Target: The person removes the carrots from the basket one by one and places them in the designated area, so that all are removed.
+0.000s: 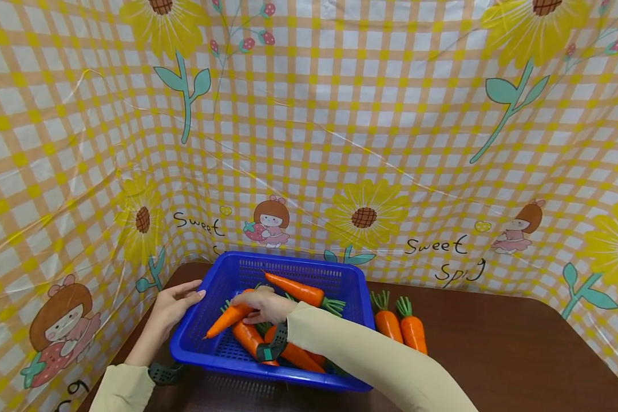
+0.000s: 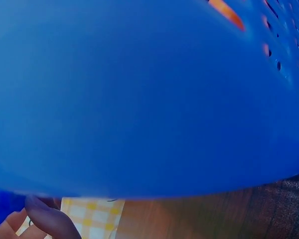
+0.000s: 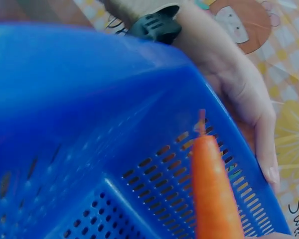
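A blue plastic basket (image 1: 268,371) with slotted walls stands on the dark brown table. My right hand (image 1: 268,306) reaches into it and grips an orange carrot (image 1: 225,321), whose thin tip points to the lower left. The right wrist view shows that carrot (image 3: 214,191) close up, over the basket's perforated inside. Beneath and beside this hand lie more carrots (image 1: 249,339). Another carrot (image 1: 296,289) slants along the far wall, its green stems to the right. My left hand (image 1: 172,306) touches the basket's left rim from outside, fingers extended; the left wrist view shows only part of its digits.
Two carrots (image 1: 414,332) with green stems lie outside the basket, close to its right wall. The brown table (image 1: 499,343) stretches farther right. A yellow checked cloth (image 1: 309,143) with flowers and cartoon figures hangs behind and at both sides.
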{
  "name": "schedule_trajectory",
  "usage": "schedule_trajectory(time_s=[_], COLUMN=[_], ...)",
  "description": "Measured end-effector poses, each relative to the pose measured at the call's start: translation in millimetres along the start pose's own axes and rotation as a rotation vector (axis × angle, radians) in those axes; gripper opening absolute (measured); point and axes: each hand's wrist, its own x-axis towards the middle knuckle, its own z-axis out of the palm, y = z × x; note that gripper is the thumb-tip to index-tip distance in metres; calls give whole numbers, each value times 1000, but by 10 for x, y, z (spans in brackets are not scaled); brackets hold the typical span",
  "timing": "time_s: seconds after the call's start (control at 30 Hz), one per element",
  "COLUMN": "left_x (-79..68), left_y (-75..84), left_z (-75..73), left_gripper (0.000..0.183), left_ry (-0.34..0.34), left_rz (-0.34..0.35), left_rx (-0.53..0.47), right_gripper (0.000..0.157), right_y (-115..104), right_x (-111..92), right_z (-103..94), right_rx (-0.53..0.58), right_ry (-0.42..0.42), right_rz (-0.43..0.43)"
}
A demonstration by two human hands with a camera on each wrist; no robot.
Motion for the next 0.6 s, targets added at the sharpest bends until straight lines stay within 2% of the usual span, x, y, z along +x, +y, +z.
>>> schedule_trajectory(time_s=[0.1,0.2,0.33,0.47,0.6], left_x=[6,10,15,12,9], left_y=[3,8,12,14,16], left_z=[1,1,10,16,7], left_gripper=[50,49,49,48,50], left_ry=[-1,1,10,17,14], left_rz=[-2,-6,-7,-16,-13], left_rx=[-2,0,11,21,17], right_gripper=[33,30,25,30,34], right_y=[10,-8,-40,-30,-6], right_x=[-6,-6,23,46,56], right_z=[-11,2,31,28,-16], right_rx=[-16,-27,-27,11,8], right_ry=[-61,-98,-61,-20,-51], right_rz=[-42,-45,4,19,-10])
